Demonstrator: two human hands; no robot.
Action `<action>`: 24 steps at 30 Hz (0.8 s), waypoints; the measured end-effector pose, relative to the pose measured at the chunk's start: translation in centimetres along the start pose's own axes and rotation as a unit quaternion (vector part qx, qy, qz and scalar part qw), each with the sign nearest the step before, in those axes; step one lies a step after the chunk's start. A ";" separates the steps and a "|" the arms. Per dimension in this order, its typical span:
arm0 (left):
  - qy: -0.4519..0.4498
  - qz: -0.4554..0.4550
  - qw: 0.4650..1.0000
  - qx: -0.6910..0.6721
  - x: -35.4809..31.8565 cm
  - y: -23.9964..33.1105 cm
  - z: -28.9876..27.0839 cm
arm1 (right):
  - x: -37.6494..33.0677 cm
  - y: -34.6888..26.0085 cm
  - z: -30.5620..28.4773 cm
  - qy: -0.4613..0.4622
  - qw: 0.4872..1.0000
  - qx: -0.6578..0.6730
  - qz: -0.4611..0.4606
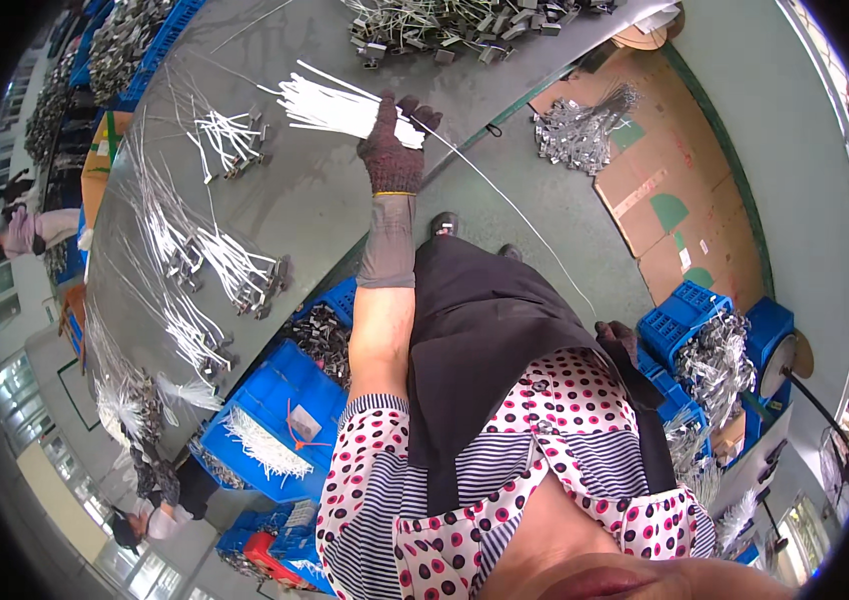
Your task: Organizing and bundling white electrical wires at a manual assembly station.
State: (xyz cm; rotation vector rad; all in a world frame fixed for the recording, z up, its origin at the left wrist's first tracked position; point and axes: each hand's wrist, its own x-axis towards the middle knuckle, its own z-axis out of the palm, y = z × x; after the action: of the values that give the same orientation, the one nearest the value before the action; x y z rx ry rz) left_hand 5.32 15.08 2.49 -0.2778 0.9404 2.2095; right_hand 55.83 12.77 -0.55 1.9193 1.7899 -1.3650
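Note:
My left hand (395, 150), in a dark knit glove with a grey cuff, reaches over the grey table. Its thumb and fingers are closed around a bundle of thin white sleeves (330, 108), whose loose ends fan out to the left. From near this hand, a long thin wire (515, 208) curves down to the right, its end close to my right hand. My right hand (619, 342), also gloved, is low at my right side beside the black apron (495, 320). Its fingers are mostly hidden, and whether it touches the wire I cannot make out.
Bunches of white-sleeved wires with metal ends (240, 265) lie across the table (315, 210). A larger heap (475, 30) sits at its far side. Blue crates (685, 315) stand at right, another blue crate (280, 380) at left. Flattened cardboard (690, 190) carries metal parts (585, 130). Other people (160, 520) are at left.

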 end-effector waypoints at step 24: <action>-0.038 0.118 0.881 0.457 5.5 6.3 -2.4 | 13.0 -46.9 13.9 -0.093 0.947 0.204 -0.231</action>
State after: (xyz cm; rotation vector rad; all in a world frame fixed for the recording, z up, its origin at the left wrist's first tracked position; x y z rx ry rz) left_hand -3.16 13.23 1.80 0.3843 1.9105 1.7000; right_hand 6.69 24.57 2.92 1.5004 2.0671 -2.1399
